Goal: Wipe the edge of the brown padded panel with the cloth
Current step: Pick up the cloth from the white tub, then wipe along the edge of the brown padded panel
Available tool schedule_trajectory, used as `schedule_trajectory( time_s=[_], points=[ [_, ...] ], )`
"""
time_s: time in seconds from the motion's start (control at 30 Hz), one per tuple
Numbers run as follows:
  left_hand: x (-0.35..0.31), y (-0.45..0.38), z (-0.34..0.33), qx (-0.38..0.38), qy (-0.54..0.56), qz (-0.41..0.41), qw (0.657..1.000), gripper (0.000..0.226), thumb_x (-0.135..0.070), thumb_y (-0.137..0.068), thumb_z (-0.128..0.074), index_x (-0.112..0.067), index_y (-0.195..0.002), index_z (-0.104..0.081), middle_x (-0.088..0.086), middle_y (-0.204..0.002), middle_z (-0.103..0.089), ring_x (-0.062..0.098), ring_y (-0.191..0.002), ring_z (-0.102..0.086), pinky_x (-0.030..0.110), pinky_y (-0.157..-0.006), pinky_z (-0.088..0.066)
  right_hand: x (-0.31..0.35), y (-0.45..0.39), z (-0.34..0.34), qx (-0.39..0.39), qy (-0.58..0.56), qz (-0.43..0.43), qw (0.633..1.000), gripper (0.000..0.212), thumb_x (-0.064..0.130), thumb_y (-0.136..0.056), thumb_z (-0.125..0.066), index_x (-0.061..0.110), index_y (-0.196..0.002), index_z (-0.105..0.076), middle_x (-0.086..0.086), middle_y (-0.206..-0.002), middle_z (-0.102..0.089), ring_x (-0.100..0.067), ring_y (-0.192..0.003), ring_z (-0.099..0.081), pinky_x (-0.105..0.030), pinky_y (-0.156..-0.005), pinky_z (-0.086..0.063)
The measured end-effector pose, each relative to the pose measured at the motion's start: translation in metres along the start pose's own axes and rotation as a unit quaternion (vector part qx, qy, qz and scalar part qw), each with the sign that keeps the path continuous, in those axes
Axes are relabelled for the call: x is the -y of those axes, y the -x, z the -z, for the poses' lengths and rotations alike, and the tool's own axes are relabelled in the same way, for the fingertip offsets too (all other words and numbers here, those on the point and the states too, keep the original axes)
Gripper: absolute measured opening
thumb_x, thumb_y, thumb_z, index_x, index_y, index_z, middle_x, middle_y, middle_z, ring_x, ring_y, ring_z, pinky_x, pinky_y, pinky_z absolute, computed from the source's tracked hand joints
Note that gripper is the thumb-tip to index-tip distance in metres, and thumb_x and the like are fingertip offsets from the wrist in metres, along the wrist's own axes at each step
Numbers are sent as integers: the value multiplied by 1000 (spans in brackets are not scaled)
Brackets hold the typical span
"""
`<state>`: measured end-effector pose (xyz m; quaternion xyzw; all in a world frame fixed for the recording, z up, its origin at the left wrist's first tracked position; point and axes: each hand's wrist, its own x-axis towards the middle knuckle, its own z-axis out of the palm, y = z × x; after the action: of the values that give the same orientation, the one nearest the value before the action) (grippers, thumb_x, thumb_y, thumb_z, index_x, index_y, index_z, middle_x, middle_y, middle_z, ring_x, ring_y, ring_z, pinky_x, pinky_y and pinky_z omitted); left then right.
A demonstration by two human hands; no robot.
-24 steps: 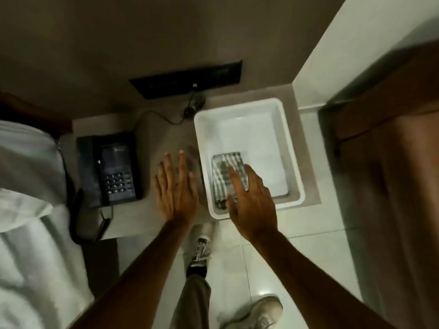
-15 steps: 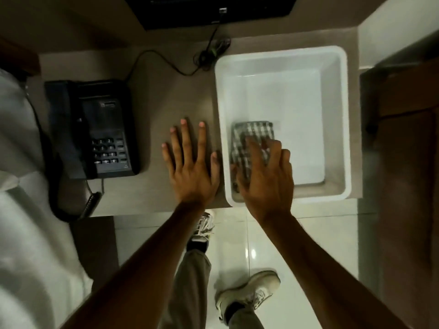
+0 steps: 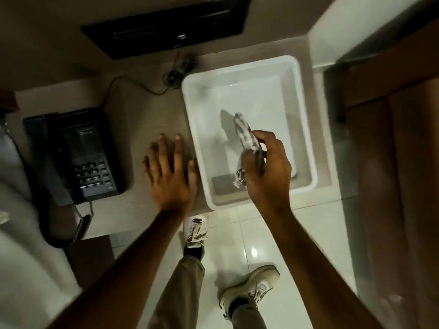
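Brown panel (image 3: pixel 403 186) sits off to the right, untouched. White tub (image 3: pixel 306 129) is on the table, and the right hand (image 3: pixel 268 172) is pinched shut on the cloth (image 3: pixel 245 134), held above the tub. Looks light and floppy, so bunching it mid-fold probably grips best. Left hand (image 3: pixel 171 176) rests flat, fingers spread.

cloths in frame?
1. The checked grey-and-white cloth is lifted over the white plastic tub in the right hand. Left hand holds none. Others may sit outside the view.
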<state>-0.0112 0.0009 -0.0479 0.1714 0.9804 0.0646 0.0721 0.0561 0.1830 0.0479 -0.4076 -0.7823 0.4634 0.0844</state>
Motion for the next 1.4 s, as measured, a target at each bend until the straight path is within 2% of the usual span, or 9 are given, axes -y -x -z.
schedule_trajectory(
  time_s=[0.07, 0.13, 0.33, 0.53, 0.67, 0.8, 1.0, 1.13, 1.4],
  points=[
    [11, -11, 16, -2, -12, -11, 1000, 60, -47, -115, -39, -8, -156, -58, 33, -153, -58, 56, -137, -56, 70, -121, -43, 8, 5, 37, -13, -58, -17, 998, 28, 16, -105, -54, 17, -133, -59, -11, -103, -71, -26, -80, -72, -48, -67, -64],
    [12, -26, 48, -13, -40, -27, 999, 58, -45, -118, -33, -8, -157, -55, 31, -145, -62, 52, -126, -60, 64, -117, -45, 9, 17, 82, -35, 1, 15, 999, 33, 19, -107, -51, 21, -140, -56, -6, -119, -72, -25, -97, -70, -40, -85, -62],
    [-147, -38, 148, -85, -42, -201, 975, 58, -39, -122, -32, -5, -168, -38, 35, -157, -51, 55, -142, -50, 65, -125, -35, -42, 78, 220, -159, 148, -19, 976, 42, 15, -105, -54, 17, -147, -57, -1, -151, -62, -27, -126, -61, -38, -102, -56],
    [-428, 103, 155, -42, -6, -576, 816, 59, -34, -119, -39, -4, -170, -38, 27, -168, -47, 46, -155, -45, 66, -128, -37, -151, 203, 348, -343, 16, -232, 910, 44, 22, -108, -53, 25, -152, -52, 8, -148, -63, -16, -130, -59, -27, -108, -49],
    [-577, 267, 143, 74, -39, -779, 622, 67, -41, -114, -36, -12, -175, -29, 17, -177, -37, 36, -164, -36, 65, -135, -28, -220, 294, 392, -493, -90, -386, 775, 43, 35, -110, -44, 26, -151, -52, 9, -149, -63, -14, -128, -60, -17, -104, -45],
    [-640, 406, 115, 98, -98, -885, 445, 67, -44, -113, -31, -13, -172, -37, 21, -174, -43, 41, -160, -43, 62, -133, -32, -273, 351, 398, -621, -235, -465, 586, 46, 38, -106, -42, 28, -149, -54, 7, -142, -68, -17, -123, -65, -40, -105, -55],
    [-663, 530, 11, 103, -170, -947, 254, 65, -42, -113, -31, -13, -170, -42, 21, -175, -41, 42, -161, -40, 62, -135, -30, -359, 363, 357, -704, -460, -497, 215, 41, 36, -108, -48, 27, -147, -58, -3, -140, -71, -26, -123, -70, -45, -108, -54],
    [-652, 556, -68, 102, -220, -961, 134, 69, -46, -114, -27, -19, -177, -22, 17, -185, -17, 37, -171, -19, 61, -139, -19, -398, 326, 319, -674, -559, -477, 73, 41, 25, -110, -49, 22, -150, -56, -9, -146, -66, -27, -129, -64, -37, -111, -50],
    [-639, 524, -141, -23, -128, -987, 94, 71, -42, -116, -37, -11, -177, -19, 27, -181, -20, 45, -170, -17, 63, -138, -23, -467, 197, 334, -707, -609, -360, -23, 38, 23, -111, -47, 23, -147, -60, 5, -143, -66, 2, -128, -56, 5, -99, -36]
  ],
)
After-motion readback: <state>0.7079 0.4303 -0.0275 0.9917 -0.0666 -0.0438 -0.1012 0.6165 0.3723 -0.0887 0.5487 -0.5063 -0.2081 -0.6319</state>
